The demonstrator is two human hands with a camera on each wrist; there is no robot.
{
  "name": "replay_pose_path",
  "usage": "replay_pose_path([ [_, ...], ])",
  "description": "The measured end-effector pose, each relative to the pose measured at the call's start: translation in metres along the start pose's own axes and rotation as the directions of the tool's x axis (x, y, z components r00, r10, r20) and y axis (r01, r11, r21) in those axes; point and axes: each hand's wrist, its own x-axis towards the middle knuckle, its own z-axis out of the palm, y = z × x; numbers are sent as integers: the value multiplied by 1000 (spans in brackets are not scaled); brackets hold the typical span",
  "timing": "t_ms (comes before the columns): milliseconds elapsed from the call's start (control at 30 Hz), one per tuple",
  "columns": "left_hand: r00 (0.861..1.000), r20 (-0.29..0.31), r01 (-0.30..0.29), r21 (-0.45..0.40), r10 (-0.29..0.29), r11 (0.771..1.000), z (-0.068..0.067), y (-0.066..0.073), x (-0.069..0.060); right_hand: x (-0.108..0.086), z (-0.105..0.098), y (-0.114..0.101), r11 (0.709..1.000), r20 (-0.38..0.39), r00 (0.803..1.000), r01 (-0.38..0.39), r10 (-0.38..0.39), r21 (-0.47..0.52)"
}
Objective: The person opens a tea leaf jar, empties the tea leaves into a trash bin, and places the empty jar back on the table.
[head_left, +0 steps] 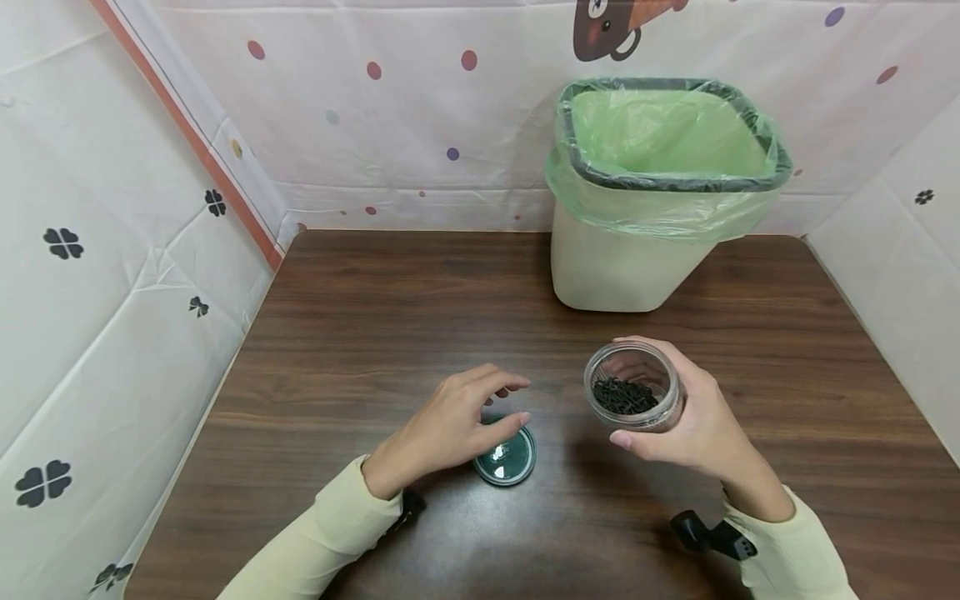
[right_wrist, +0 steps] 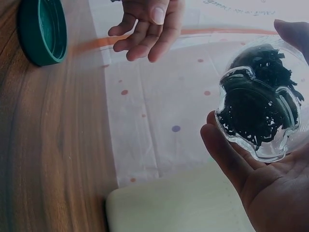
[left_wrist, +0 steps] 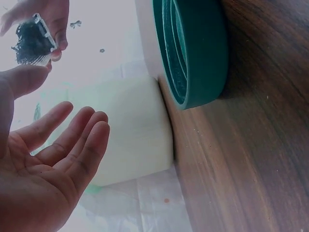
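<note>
My right hand grips a clear jar by its side, holding it above the table. Dark, thin dried leaves, like loose tea, lie in the jar, whose mouth is uncovered. In the right wrist view the fingers and thumb curve round the glass. A round green lid lies on the table, its hollow inner side facing up in the left wrist view. My left hand hovers over and beside the lid, fingers loosely bent and thumb apart, with nothing in it.
A cream waste bin with a green bag folded over its rim stands at the back right of the wooden table. Patterned white cloth hangs behind and along the sides. Dark cameras are strapped at both wrists.
</note>
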Motion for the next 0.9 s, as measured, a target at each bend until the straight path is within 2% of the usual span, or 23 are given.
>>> replay_pose_path([
  [300, 1000, 2, 8, -21, -7, 1000, 1, 1, 1, 0, -1, -1, 999, -6, 1000, 1, -1, -33],
  [600, 1000, -23, -1, -20, 1, 1000, 0, 2, 2, 3, -1, -3, 1000, 1, 1000, 8, -8, -18],
  [900, 999, -22, 23, -56, -24, 998, 0, 2, 2, 5, -1, -6, 1000, 4, 1000, 1, -1, -18],
])
